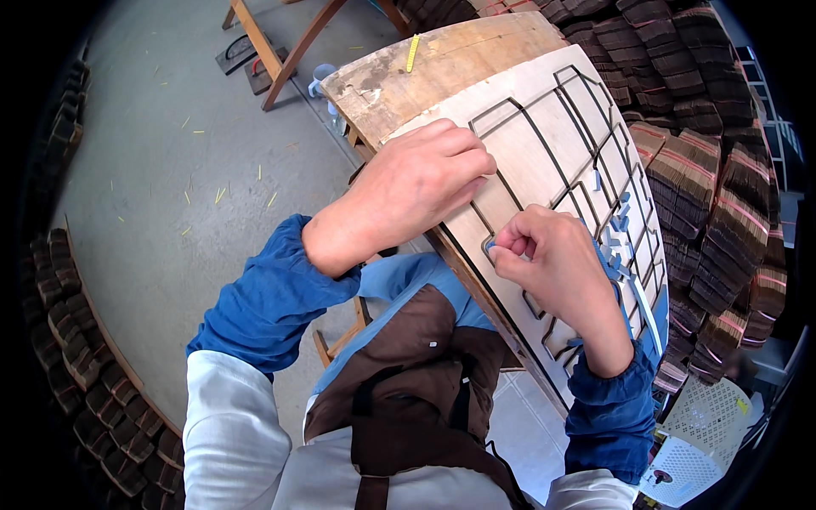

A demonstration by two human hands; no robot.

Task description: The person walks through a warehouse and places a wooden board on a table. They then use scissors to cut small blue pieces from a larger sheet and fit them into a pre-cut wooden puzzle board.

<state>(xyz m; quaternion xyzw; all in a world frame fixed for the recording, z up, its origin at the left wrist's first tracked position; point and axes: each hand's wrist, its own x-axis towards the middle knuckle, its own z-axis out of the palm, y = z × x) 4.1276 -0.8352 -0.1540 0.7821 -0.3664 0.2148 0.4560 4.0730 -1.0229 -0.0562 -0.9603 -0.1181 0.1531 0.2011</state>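
A pale plywood board [497,136] lies tilted in front of me, with thin dark strips [544,136] set in it in angular outlines. My left hand [429,174] rests over its near left edge, fingers curled together; whatever may be between them is hidden. With thumb and forefinger pinched, my right hand [548,259] holds a small blue foam piece [490,245] against a corner of one dark outline. Several loose blue and grey foam pieces [619,223] lie on the board to the right of that hand, beside a long pale strip [648,310].
Under the board is a worn wooden tabletop [374,85] with a yellow strip [413,53] on it. Stacks of brown cardboard [722,221] crowd the right side. Perforated plastic baskets [693,459] stand at lower right. Yellow scraps [221,195] dot the grey floor [153,136].
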